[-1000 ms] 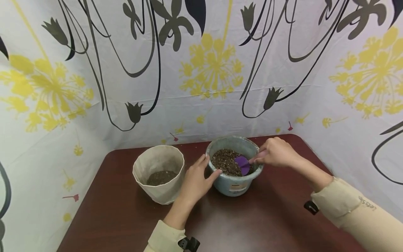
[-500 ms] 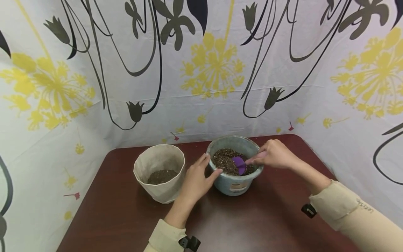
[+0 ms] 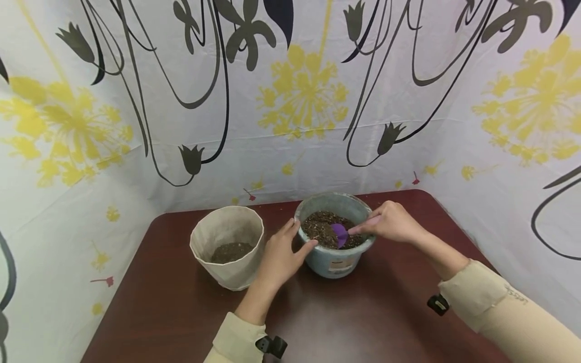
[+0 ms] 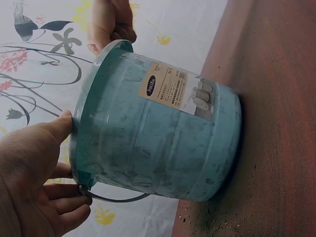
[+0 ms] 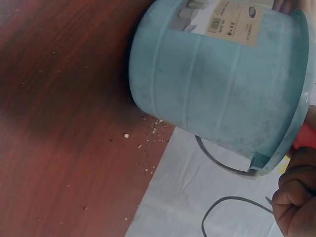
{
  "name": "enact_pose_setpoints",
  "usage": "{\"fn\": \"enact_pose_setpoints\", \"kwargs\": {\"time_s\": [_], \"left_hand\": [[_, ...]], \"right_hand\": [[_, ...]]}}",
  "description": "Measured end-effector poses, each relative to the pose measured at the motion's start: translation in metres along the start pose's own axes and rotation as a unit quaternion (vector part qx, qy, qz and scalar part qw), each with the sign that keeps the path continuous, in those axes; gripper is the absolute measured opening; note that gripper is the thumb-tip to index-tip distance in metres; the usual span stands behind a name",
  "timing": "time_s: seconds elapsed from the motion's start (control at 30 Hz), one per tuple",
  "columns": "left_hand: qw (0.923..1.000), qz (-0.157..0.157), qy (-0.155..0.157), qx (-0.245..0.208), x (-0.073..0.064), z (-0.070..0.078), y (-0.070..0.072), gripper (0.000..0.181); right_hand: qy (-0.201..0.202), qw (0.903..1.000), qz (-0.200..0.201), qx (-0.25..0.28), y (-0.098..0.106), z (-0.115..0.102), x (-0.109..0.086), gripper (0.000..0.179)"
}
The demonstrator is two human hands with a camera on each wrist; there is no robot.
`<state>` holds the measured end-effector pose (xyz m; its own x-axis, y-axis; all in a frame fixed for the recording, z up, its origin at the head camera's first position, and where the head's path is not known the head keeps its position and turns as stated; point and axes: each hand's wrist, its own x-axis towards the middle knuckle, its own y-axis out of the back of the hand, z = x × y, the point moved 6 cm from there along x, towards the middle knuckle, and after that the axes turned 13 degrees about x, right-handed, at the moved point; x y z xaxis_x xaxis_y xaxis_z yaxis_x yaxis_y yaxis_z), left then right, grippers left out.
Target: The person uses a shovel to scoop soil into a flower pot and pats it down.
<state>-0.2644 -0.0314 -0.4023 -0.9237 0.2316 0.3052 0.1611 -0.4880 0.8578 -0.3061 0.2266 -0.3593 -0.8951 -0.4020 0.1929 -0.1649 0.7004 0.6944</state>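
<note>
Purple plastic scoop with a reddish-pink handle [image 3: 341, 235]: inside the round teal plastic bucket [image 3: 317, 262], blade tilted and partly sunk in dark brown, pale-flecked soil [image 3: 319, 228]. Soil lies heaped to the left of the blade.

Your right hand [image 3: 394, 222] comes in over the bucket's right rim, fingers curled round the scoop's handle, grasping it. Your left hand [image 3: 279, 257] is at the left rim: thumb on the near side, fingers farther round, grasping the bucket. From your left wrist, the thumb tip shows against the rim and the other fingers bent, close to where the thin dark bail [image 4: 123, 198] joins.

Bucket stands upright on the far part of the dark reddish-brown counter [image 3: 172, 302], right of the middle. Tan printed label [image 4: 165, 86] on its near wall. Pale crumbs [image 5: 153, 131] scattered on the counter near the base.

Left of your left hand, apart from the bucket: off-white faceted pot [image 3: 229, 276], upright, a shallow layer of dark soil [image 3: 231, 252] in its bottom. You pass your left forearm close by the pot's right side; cannot tell whether they touch.

Beyond the counter, white cloth [image 3: 263, 166] printed with yellow, grey and red plants.
</note>
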Motion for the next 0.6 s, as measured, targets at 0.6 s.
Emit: {"fn": "enact_pose_setpoints", "kwargs": {"time_s": [0.6], "left_hand": [[1.0, -0.003, 0.005, 0.002, 0.002, -0.003, -0.003, 0.078]], "right_hand": [[-0.08, 0.9953, 0.014, 0.053, -0.007, 0.009, 0.005, 0.019]]}}
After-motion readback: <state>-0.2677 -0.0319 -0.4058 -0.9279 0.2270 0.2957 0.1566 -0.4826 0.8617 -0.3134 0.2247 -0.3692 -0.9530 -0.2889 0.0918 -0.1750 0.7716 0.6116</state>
